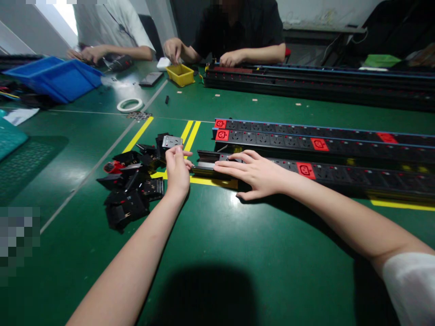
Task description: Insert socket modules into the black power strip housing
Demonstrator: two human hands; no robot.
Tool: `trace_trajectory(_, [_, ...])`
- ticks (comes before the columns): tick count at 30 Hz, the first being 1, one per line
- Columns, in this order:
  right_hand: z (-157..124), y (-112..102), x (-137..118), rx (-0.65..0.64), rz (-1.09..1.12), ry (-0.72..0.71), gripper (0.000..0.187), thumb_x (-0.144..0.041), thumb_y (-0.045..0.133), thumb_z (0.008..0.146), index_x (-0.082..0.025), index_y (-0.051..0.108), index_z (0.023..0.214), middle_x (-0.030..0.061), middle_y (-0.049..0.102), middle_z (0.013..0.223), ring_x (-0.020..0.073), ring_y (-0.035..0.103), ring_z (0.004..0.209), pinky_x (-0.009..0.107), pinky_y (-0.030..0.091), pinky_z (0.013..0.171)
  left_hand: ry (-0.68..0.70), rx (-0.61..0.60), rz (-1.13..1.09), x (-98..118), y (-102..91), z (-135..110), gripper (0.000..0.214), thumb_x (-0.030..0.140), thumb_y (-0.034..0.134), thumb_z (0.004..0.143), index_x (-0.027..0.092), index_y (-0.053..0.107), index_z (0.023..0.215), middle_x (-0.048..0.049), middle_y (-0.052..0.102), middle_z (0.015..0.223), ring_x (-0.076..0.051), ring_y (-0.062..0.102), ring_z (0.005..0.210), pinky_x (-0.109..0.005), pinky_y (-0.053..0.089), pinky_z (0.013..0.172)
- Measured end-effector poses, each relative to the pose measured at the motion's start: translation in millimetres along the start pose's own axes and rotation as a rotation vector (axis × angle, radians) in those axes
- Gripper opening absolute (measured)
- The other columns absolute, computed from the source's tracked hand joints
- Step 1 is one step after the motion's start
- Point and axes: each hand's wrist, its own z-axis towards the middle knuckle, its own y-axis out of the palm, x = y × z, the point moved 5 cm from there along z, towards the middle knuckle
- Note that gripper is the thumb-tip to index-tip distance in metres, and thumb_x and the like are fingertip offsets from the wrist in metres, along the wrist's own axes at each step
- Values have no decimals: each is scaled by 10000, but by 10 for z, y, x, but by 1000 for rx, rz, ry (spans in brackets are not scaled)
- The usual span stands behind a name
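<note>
My left hand (177, 172) has its fingers curled around a small socket module (172, 141) with a grey face, which shows just past the fingertips. Beside that hand lies a loose pile of black socket modules (127, 203), with a red one (113, 167) among them. My right hand (258, 174) rests spread and flat on the nearest long power strip (335, 175), close to its left end. Bare metal channel (205, 165) shows at that end, between my two hands. A red socket (306, 170) sits farther along the strip.
Two more power strips (265, 138) lie parallel behind. Across the green table (217, 253), two people work near a yellow bin (181, 75), a blue bin (73, 79) and long black housings (322, 86). A tape roll (130, 105) lies left of centre.
</note>
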Motion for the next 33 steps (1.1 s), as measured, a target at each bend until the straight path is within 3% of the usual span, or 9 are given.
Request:
trace_trajectory(9, [3, -74, -37, 108, -114, -13, 664, -524, 660, 926, -140, 575, 1460, 149, 698, 1363, 343, 535, 1210, 472, 296, 1113, -27, 1, -36, 0, 7, 3, 344, 548, 547, 1020, 209, 560, 1077, 1, 675, 890, -62, 555, 550, -195, 433, 547])
trace_trajectory(20, [11, -53, -20, 115, -180, 43, 561, -577, 626, 947, -140, 621, 1298, 127, 722, 1211, 309, 548, 1071, 441, 314, 1038, -29, 6, -50, -2, 9, 15, 208, 387, 548, 1012, 189, 557, 1076, 3, 659, 906, -55, 546, 540, -197, 438, 545])
trace_trajectory(33, [21, -69, 3, 173, -134, 50, 418, -500, 608, 971, -158, 638, 1209, 107, 770, 1150, 276, 576, 972, 429, 327, 971, -41, 118, 61, -87, -81, 56, 234, 299, 578, 982, 191, 548, 1188, -63, 588, 1243, -24, 595, 611, -196, 491, 592])
